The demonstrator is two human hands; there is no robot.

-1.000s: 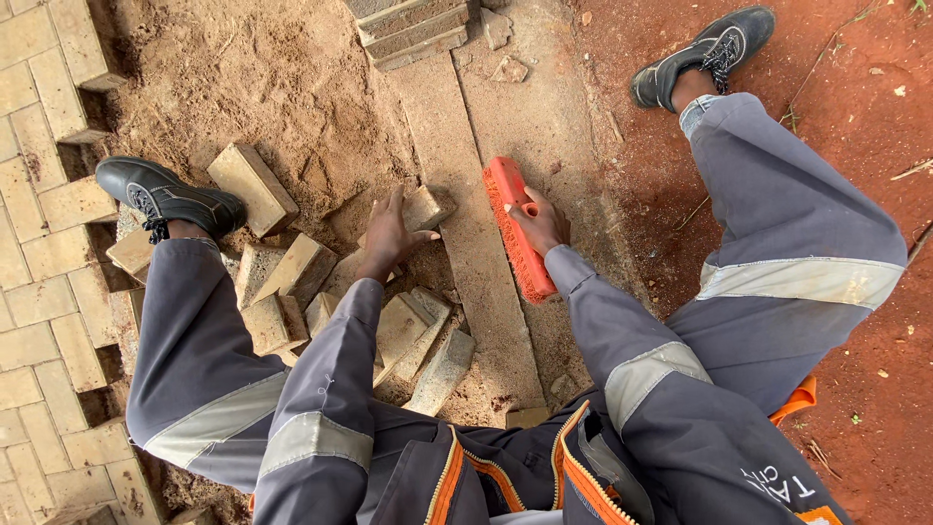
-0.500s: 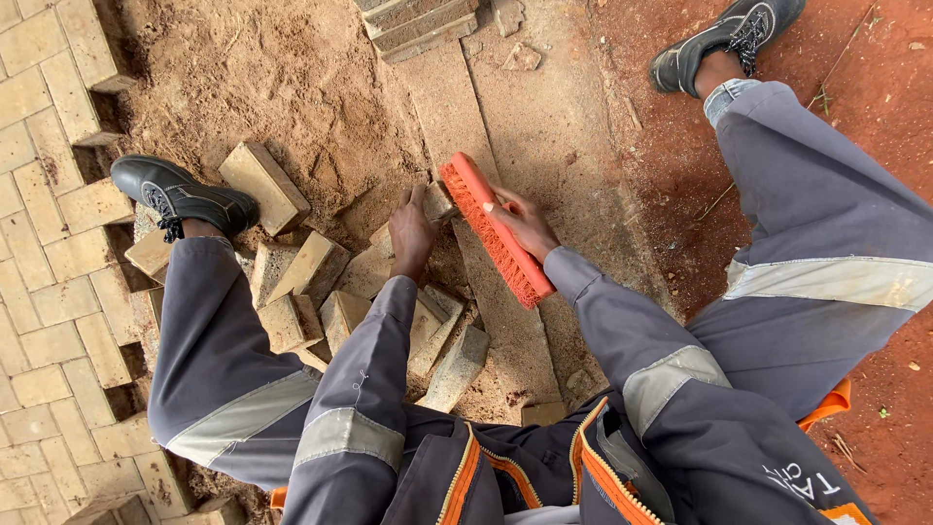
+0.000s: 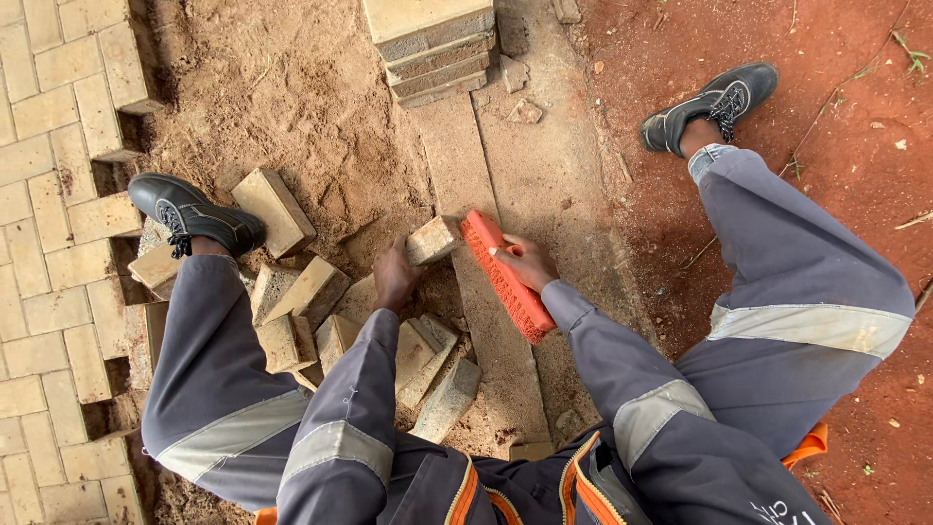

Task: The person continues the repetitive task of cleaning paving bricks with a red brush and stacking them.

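Paving brick (image 3: 431, 240), tan, small, rough-edged: held at its near end by the left hand (image 3: 394, 277), the grip closed around it, just above sandy ground (image 3: 292, 87); its far end lies just beside the top of the red tool.

Head view, single entry list:

- Red spirit level (image 3: 505, 275), long, ribbed: lies diagonally on a grey concrete kerb strip (image 3: 544, 175). Right hand (image 3: 527, 262) rests over its middle, fingers curled on it in a loose grip; how tightly it clasps cannot be told.
- Loose bricks (image 3: 311, 301), tan, a jumbled heap between the knees, several tilted on edge, touching one another.
- Single brick (image 3: 273, 210), tilted, just beside the left shoe (image 3: 194, 214), black, laced.
- Right shoe (image 3: 709, 105), black, on red soil (image 3: 836, 58), well apart from the heap.
- Laid paving (image 3: 49, 146), pale rectangular blocks, along the left edge.
- Stacked bricks (image 3: 432, 44), at top centre, on the kerb strip's far end.
- Grey work trousers (image 3: 807, 292) with reflective bands; orange-trimmed jacket.
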